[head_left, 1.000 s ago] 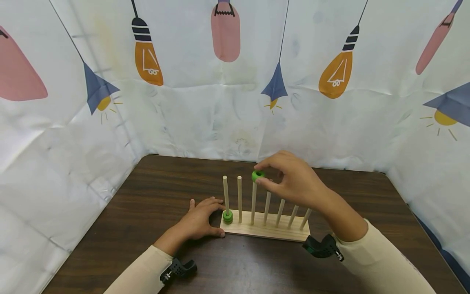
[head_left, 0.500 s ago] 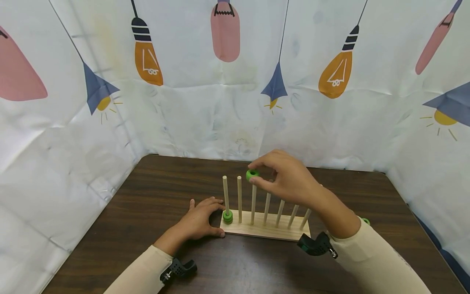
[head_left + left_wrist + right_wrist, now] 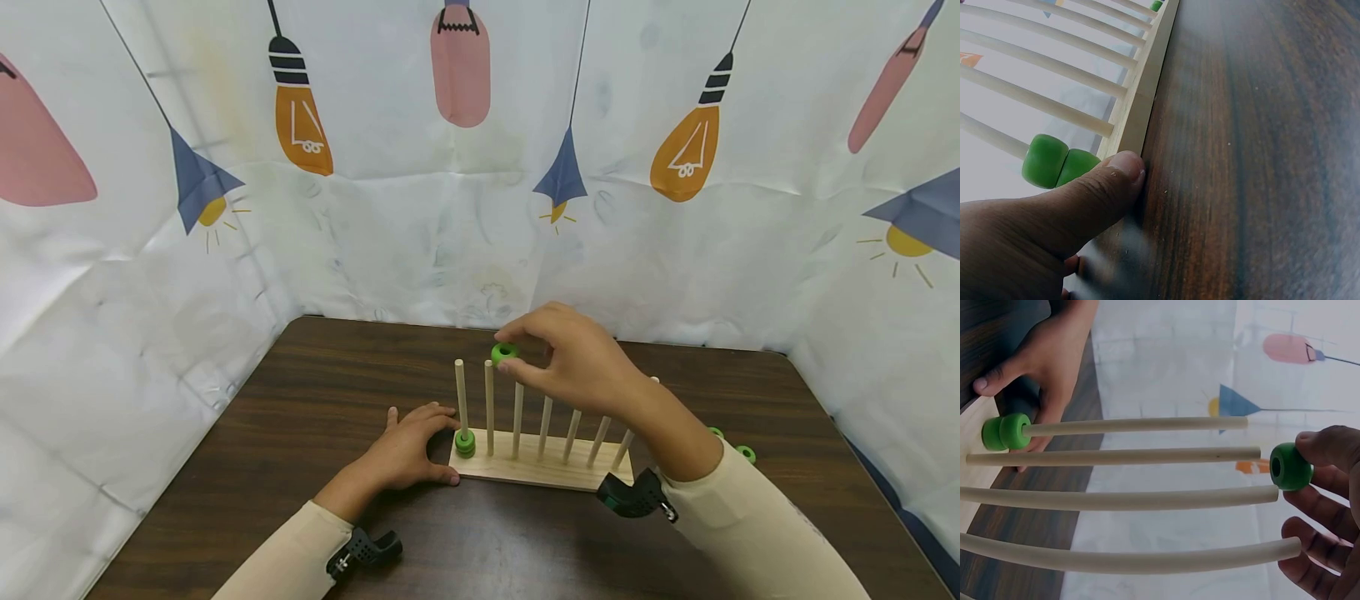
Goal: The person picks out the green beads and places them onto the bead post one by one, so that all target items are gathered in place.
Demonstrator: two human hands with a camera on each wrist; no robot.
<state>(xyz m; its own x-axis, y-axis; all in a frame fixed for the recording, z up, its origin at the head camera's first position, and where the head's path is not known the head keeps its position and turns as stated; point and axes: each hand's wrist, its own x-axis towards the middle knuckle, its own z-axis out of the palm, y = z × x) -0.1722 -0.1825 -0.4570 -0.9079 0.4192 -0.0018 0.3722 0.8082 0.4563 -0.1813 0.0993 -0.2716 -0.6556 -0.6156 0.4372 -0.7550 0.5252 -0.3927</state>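
Observation:
A pale wooden peg board (image 3: 540, 472) with several upright pegs stands on the table. My left hand (image 3: 408, 446) grips its left end, thumb at the front corner and fingers at the back; the left wrist view shows the thumb (image 3: 1107, 181) against the front edge. Two green beads (image 3: 1007, 431) are stacked at the bottom of the leftmost peg. Up at peg-top height, my right hand (image 3: 577, 358) pinches another green bead (image 3: 504, 353) between thumb and fingers. In the right wrist view that bead's hole faces the pegs, just beyond the tips of the second and third pegs.
Loose green beads (image 3: 746, 453) lie on the dark wooden table (image 3: 360, 358) beyond the right forearm, partly hidden by the sleeve. Behind the table hangs a white cloth (image 3: 390, 242) printed with lamps and bulbs. Black wrist mounts (image 3: 633, 493) sit under both wrists.
My right hand has moved left with the bead, from over the third peg to close by the second peg's top. Loose beads at the right have come into view. The left hand stays put.

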